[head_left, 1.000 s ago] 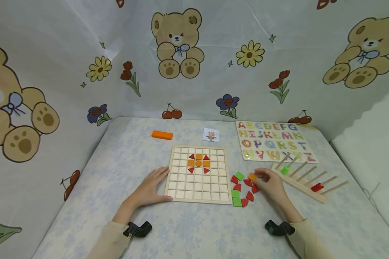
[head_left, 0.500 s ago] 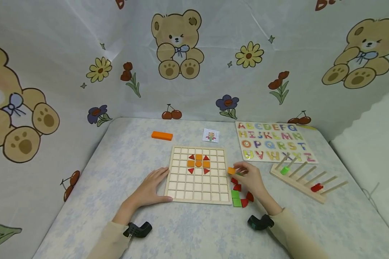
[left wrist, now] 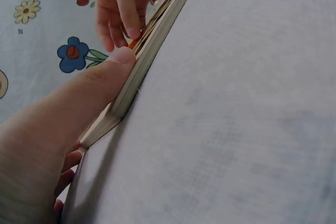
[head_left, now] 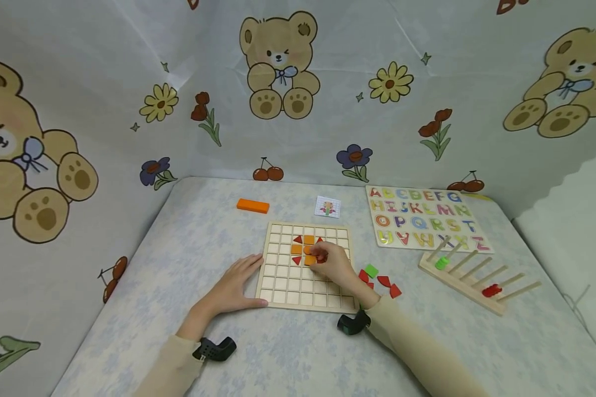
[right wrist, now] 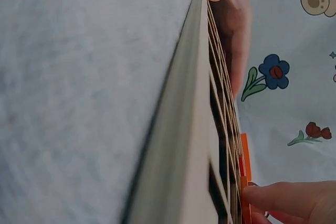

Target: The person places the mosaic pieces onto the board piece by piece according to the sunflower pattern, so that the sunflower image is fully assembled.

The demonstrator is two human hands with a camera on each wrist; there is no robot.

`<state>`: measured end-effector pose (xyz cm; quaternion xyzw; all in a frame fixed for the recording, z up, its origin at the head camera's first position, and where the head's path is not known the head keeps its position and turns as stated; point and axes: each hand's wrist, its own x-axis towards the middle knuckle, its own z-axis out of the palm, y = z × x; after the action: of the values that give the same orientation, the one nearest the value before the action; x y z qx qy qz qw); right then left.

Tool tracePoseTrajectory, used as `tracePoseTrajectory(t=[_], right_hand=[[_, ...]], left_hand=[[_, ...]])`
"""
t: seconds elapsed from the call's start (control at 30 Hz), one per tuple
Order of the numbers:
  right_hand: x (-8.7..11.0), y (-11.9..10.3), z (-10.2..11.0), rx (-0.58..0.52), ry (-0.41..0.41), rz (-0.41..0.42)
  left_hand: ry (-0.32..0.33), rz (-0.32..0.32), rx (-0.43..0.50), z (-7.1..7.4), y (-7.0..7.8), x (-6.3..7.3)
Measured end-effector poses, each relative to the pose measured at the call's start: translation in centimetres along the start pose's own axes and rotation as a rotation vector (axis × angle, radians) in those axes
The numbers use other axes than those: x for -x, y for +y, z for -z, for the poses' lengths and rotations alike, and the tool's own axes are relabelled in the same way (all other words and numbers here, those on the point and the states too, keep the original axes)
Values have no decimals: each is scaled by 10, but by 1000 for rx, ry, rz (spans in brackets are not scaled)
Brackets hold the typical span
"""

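Observation:
A wooden grid board point(head_left: 288, 299) lies mid-table, holding orange squares, red triangles and an orange round tile point(head_left: 307, 250). My left hand point(head_left: 232, 286) rests at its front-left corner, straight fingers along the left side and thumb point(left wrist: 107, 74) against the front edge. Over the pattern, my right hand point(head_left: 338, 267) pinches an orange square tile point(head_left: 310, 261) at the cell just in front of the round tile. In the right wrist view a fingertip point(right wrist: 257, 195) touches orange at the grid. The right hand covers part of the red triangles on that side.
Loose red quarter-circles point(head_left: 383, 282) and a green square point(head_left: 371, 271) lie right of the board, some hidden by my right forearm. Behind are an orange block point(head_left: 253, 205), a pattern card point(head_left: 327, 207) and an alphabet board point(head_left: 417, 246). A peg rack point(head_left: 461, 285) stands right.
My right hand has taken the orange square from the loose pile and carried it left onto the grid, below the round tile. The left hand stays at the board's edge.

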<state>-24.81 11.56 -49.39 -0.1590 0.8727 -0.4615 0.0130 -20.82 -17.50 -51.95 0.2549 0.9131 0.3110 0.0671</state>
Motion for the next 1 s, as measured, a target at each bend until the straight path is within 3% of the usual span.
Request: tracePoseTrajectory(t=[0.27, 0.4, 0.6, 0.8, 1.0], right_hand=[[-3, 0, -8, 8, 23, 38], [-1, 0, -2, -8, 32, 3], [18, 12, 32, 2, 95, -33], [45, 40, 73, 125, 153, -90], [61, 59, 90, 154, 121, -182]], left_hand=[[4, -3, 1, 0, 2, 0], [8, -9, 0, 0, 2, 0], [9, -4, -4, -1, 2, -1], [11, -4, -21, -2, 0, -2], [16, -9, -17, -2, 0, -2]])
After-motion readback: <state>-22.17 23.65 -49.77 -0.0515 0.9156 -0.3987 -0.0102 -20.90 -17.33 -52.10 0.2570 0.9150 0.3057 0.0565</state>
